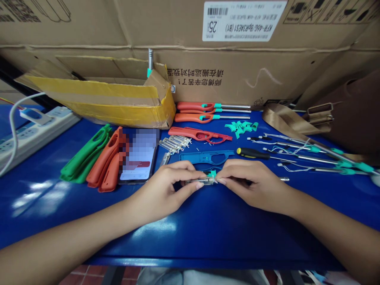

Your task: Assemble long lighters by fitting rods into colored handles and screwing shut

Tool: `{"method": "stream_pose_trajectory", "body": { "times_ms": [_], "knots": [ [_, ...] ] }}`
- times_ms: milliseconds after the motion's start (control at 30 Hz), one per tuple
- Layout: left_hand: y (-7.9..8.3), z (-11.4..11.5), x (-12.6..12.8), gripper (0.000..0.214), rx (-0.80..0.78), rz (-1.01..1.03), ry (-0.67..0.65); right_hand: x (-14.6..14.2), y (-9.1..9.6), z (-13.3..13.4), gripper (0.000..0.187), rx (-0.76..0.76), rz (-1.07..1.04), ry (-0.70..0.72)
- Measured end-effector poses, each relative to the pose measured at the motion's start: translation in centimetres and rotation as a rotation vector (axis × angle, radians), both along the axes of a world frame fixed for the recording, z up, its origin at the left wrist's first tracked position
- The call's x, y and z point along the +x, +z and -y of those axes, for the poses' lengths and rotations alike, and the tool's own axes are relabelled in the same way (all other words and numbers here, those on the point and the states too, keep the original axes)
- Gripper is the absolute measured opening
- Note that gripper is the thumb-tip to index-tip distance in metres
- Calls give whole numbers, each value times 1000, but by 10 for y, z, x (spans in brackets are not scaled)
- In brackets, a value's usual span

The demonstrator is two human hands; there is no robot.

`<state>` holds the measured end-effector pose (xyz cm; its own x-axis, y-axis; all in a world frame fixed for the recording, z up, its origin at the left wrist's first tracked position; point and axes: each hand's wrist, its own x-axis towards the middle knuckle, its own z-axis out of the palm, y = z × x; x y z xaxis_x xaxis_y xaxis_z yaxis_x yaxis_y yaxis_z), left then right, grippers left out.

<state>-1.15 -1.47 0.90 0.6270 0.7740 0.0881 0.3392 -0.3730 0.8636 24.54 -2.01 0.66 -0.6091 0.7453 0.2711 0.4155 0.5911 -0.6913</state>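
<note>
My left hand (175,180) is closed on a clear lighter fuel tank (208,181), held level between thumb and fingertips just above the table. Pinched together at the tank's right end are the fingers of my right hand (252,178); what they grip is too small and covered to make out. A teal plastic piece (212,173) shows between the hands. Past my right hand, a metal tube tip (285,179) sticks out. Behind the hands lie a blue lighter shell half (204,157) and a red shell half (198,133). More clear fuel tanks (175,144) lie nearby.
Green shells (86,154), orange-red shells (105,164) and a phone (138,158) lie left. Assembled lighters (196,117), teal triggers (242,127), a screwdriver (252,153) and wired metal tubes (317,160) lie beyond. A taped box (118,109) and power strip (38,134) stand behind.
</note>
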Motion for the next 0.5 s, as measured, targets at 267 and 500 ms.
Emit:
{"method": "stream_pose_trajectory", "body": {
  "times_ms": [267, 500],
  "knots": [
    [0, 1, 1, 21, 28, 19, -39, 0, -1, 2, 18, 59, 18, 79],
    [1, 0, 2, 20, 42, 7, 38, -3, 0, 5, 14, 79, 12, -26]
  ]
}}
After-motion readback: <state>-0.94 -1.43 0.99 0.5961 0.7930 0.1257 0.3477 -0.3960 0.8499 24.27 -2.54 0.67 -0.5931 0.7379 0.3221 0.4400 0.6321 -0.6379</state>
